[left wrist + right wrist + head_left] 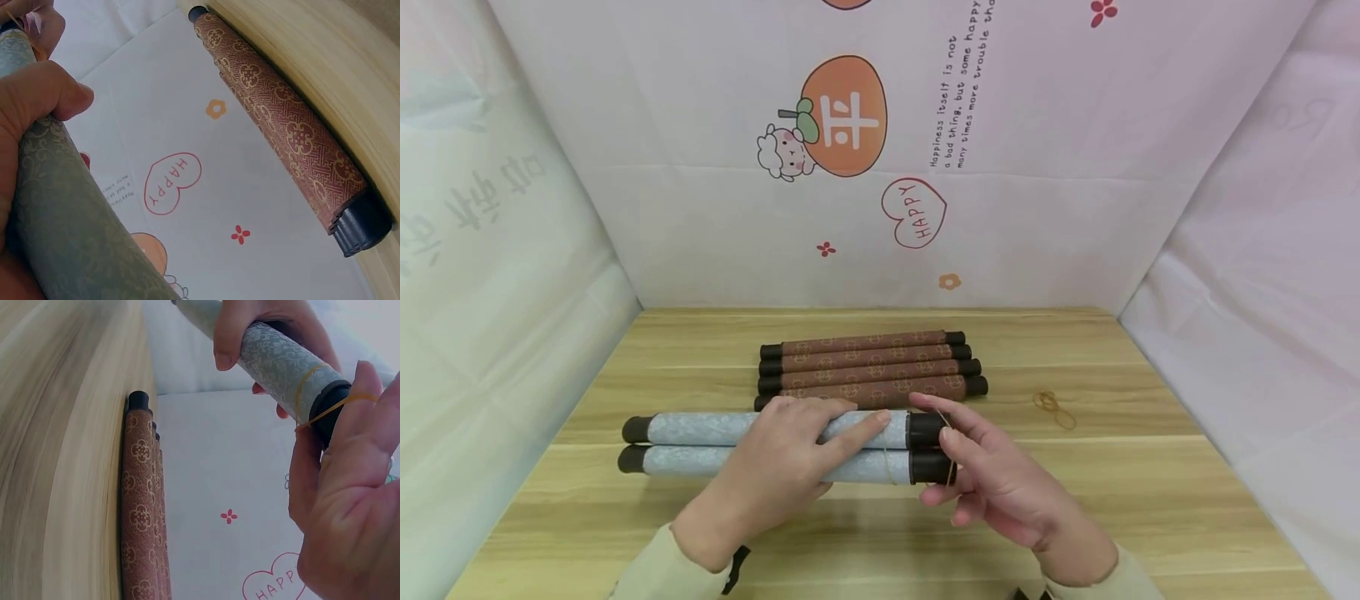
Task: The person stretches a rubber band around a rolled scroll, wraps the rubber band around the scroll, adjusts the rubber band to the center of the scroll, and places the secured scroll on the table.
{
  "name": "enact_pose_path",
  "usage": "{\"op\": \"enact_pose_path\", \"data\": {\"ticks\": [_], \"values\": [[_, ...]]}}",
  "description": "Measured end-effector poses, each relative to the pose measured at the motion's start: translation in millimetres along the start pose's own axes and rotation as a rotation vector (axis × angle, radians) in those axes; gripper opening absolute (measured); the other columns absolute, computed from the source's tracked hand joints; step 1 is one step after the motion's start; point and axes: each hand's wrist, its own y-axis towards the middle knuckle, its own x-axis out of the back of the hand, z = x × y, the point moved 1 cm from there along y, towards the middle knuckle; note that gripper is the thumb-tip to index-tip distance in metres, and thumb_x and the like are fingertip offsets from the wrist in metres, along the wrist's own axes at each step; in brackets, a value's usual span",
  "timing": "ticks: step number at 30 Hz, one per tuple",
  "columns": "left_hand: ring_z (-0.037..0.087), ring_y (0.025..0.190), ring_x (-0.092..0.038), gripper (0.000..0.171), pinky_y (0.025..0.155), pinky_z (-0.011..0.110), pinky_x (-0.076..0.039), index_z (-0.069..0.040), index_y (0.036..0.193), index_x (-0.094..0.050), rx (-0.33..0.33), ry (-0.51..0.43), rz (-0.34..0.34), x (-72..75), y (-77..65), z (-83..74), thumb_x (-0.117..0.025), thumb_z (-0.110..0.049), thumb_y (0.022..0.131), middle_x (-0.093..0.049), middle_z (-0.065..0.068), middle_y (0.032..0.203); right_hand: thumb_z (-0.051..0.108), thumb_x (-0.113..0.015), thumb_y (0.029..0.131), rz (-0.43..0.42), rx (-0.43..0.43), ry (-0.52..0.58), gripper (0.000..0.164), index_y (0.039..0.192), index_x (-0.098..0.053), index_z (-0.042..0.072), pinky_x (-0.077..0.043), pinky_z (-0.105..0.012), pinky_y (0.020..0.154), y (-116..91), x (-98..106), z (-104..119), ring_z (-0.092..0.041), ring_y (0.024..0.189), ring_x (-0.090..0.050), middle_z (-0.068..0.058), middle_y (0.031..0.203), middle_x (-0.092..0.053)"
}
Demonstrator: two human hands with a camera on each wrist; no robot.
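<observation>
Two pale blue scrolls (696, 429) with black end knobs lie side by side, raised in front of me. My left hand (793, 454) grips the pair around the middle, its thumb along the patterned cover (69, 200). At their right end is my right hand (1003, 475), with a thin tan rubber band (337, 411) hooked and stretched over its spread fingers. One loop of that band circles the blue covers near the knobs; another stretch crosses the black knobs (931, 465) to the right fingertips.
Several brown scrolls (872, 367) with gold flower patterns and black ends lie in a row behind the blue pair. Loose rubber bands (1055, 408) rest on the wooden table (1150, 500) at right. White printed cloth (1037, 233) walls the back and sides.
</observation>
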Motion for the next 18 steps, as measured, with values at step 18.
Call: {"op": "enact_pose_path", "data": {"ticks": [18], "values": [[0.026, 0.08, -0.067, 0.054, 0.067, 0.041, -0.051, -0.028, 0.15, -0.056, -0.025, 0.256, -0.043, -2.0, 6.5, -15.8, -0.049, -0.01, 0.1, -0.07, 0.008, 0.114, 0.023, -0.07, 0.1, -0.253, -0.115, -0.088, 0.071, 0.161, -0.035, 0.031, -0.057, -0.021, 0.058, 15.4, -7.1, -10.4, -0.011, 0.07, -0.072, -0.017, 0.121, -0.06]]}}
